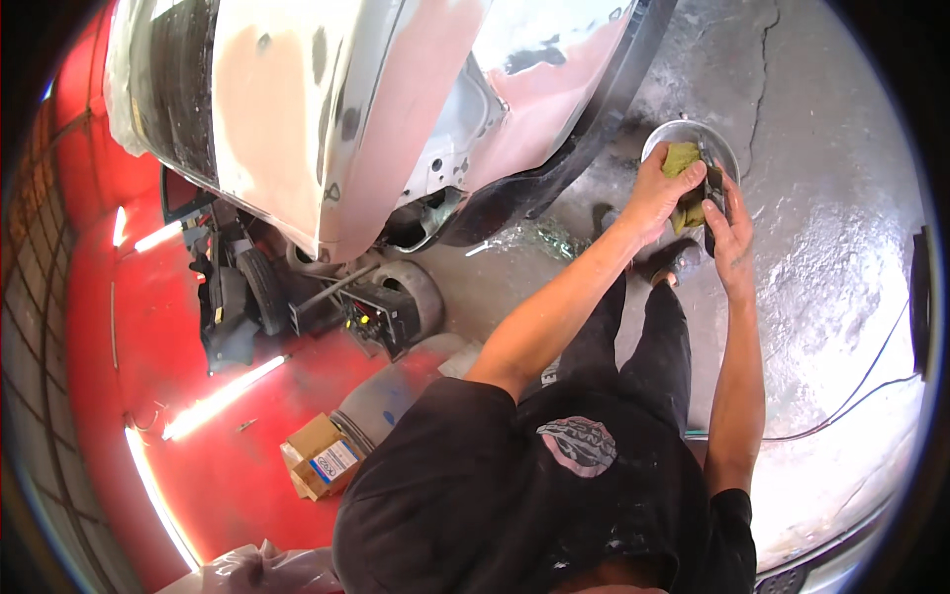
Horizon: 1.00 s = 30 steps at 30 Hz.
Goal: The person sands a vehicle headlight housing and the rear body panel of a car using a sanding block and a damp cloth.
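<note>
One yellow-green cloth (pixel 681 159) is bunched in the person's left hand (pixel 653 198), at the far right of the scene. That hand's fingers are curled around the fabric, its thumb lying across the front next to a long, narrow black tool (pixel 713 181). The right hand (pixel 732 241) pinches this tool between thumb and fingers; its exact kind is hard to tell. Both hands are close together, cloth and tool meeting between them. Just beyond them, partly hidden, shows the rim of a round metal bowl (pixel 730 145); what supports it cannot be told.

Below the hands, on the grey concrete floor (pixel 792 188), are a dark shoe (pixel 681 259) and the legs of black trousers (pixel 658 342). Nearer is a black T-shirt (pixel 475 475) with a round printed emblem.

To the far left of the hands stands a car body (pixel 396 129), white and grey with broad pinkish patches. Left of the person, beneath it, lie a tire (pixel 260 292) and dark car parts (pixel 381 312). Nearer on the left, a cardboard box (pixel 322 455) sits beside a grey drum (pixel 376 404), against a red surface (pixel 223 465). On the near right, a thin dark hose (pixel 831 421) crosses the floor.
</note>
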Motion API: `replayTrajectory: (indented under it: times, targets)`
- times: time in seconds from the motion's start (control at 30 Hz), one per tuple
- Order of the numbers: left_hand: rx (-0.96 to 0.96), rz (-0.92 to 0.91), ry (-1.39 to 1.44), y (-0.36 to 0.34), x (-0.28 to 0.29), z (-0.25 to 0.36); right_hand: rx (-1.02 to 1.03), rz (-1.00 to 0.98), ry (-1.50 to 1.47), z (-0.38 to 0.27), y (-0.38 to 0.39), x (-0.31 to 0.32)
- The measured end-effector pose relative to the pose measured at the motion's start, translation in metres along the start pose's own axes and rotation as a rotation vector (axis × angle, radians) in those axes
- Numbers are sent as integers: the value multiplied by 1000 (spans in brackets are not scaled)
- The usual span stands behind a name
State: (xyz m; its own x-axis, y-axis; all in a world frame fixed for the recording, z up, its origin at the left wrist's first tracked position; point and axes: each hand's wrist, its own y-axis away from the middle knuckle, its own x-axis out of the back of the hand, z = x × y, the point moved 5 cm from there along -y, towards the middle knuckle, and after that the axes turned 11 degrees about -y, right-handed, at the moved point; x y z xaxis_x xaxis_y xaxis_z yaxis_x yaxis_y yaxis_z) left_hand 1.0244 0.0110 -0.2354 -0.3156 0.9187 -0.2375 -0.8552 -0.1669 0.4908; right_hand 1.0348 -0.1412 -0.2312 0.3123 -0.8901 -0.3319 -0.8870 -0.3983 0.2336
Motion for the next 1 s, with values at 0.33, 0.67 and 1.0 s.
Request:
replayTrajectory:
  times: [0.33,0.67,1.0]
  targets:
    - [-35,110,-26,21,31,25,-162,-127,-115,-15,-6,-21]
    - [-116,70,89,40,20,50,354,53,617,-52,13,-59]
    - [-106,-30,122,54,23,68,237,-86,373,-68,10,-54]
